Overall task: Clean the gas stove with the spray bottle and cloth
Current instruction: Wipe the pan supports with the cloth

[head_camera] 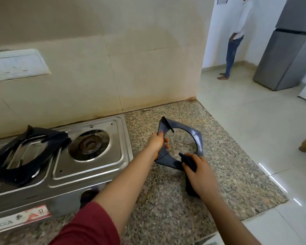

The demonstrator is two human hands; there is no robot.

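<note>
Just right of the stainless-steel two-burner gas stove [88, 167], over the speckled granite table [219, 156], my left grip [158, 143] is closed around one side of the dark grey, ring-shaped metal pan support [198, 138] and holds it tilted. My right grip [200, 174] is curled round the bunched dark cloth [190, 161], pressing it to the support's near edge. Done well, I judge, this means bracing the frame firmly and working the cloth round the whole ring, corners included; no spray bottle is in view.

Shiny steel stove [88, 167], speckled polished granite counter [219, 156], dark soft cloth [191, 167], dull blue-grey metal pan support [196, 137].
</note>
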